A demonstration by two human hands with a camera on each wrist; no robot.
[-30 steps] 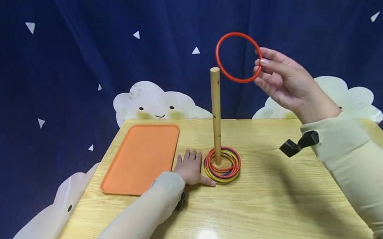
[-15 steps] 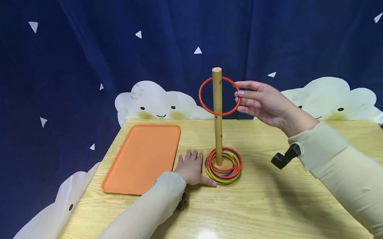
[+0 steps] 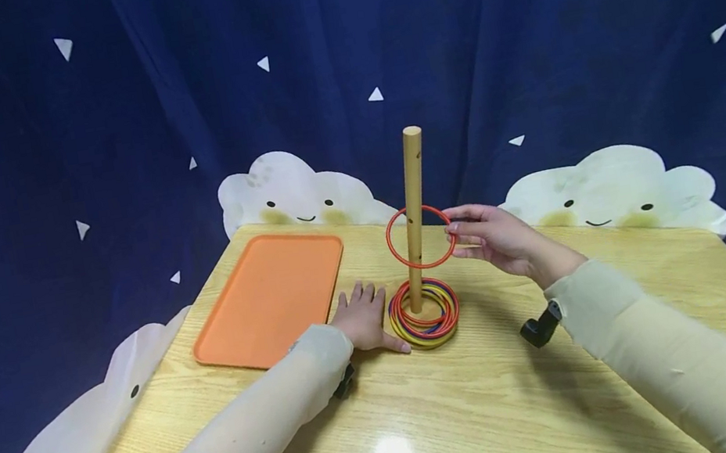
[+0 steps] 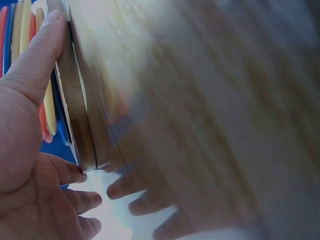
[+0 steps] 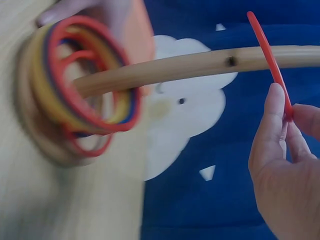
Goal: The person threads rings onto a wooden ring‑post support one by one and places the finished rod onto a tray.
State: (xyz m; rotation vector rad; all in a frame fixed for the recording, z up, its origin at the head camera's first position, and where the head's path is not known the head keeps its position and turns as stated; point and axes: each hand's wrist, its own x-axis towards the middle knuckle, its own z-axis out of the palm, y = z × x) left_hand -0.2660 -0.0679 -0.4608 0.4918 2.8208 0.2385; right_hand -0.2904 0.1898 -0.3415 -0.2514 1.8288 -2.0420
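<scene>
A red ring (image 3: 398, 253) encircles the upright wooden pole (image 3: 410, 171) around its lower half. My right hand (image 3: 497, 241) pinches the ring's right edge between thumb and fingers, as the right wrist view also shows with the red ring (image 5: 270, 57). Several red, yellow and blue rings (image 5: 47, 85) lie stacked around the pole's foot on its round wooden base (image 5: 30, 120). My left hand (image 3: 364, 321) rests with fingers spread beside the base, its thumb near the stack. In the left wrist view, the left hand (image 4: 30, 145) is close to the base's edge.
An orange tray (image 3: 274, 296) lies left of the left hand on the wooden table (image 3: 490, 396). Behind the table hangs a dark blue curtain (image 3: 303, 30) with white triangles and cloud shapes (image 3: 613, 187).
My right hand has carried the red ring left from beside the pole's top, passed it over the pole, and lowered it along the shaft. The left hand has stayed in place.
</scene>
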